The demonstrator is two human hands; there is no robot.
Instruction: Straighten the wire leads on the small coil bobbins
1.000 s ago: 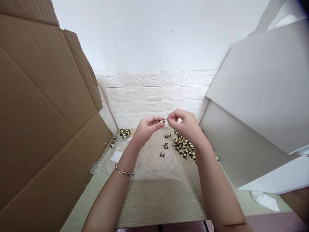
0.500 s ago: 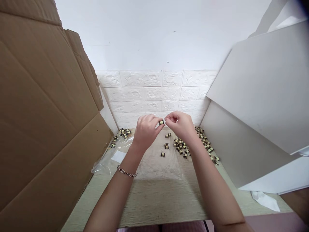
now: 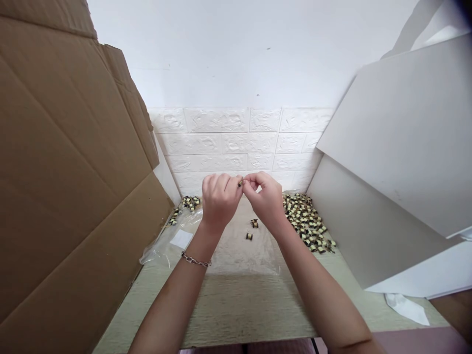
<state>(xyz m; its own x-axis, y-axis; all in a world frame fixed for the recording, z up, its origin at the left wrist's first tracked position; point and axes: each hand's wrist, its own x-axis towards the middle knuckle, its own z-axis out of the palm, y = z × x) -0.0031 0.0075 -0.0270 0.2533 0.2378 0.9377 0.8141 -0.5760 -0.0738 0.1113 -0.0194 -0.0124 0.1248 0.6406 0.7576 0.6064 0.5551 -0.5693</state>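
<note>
Over the back of the table, my left hand (image 3: 222, 200) pinches a small transformer (image 3: 240, 183), black with a yellow band, between thumb and forefinger. My right hand (image 3: 264, 197) is closed in a pinch right at the transformer's end. Whatever lies between its fingertips is too small to make out. Below the hands, two loose transformers (image 3: 254, 223) rest on a clear plastic bag (image 3: 243, 258) spread over the tabletop.
A large pile of transformers (image 3: 306, 223) lies at the right, and a smaller pile (image 3: 191, 202) at the back left. Cardboard (image 3: 73, 187) walls the left side; a white panel (image 3: 398, 132) stands right. A white label (image 3: 181, 239) shows on the bag.
Both hands have shifted slightly left, and the right hand has come closer to the left. The transformer has turned in the left fingers. More of the right pile is uncovered.
</note>
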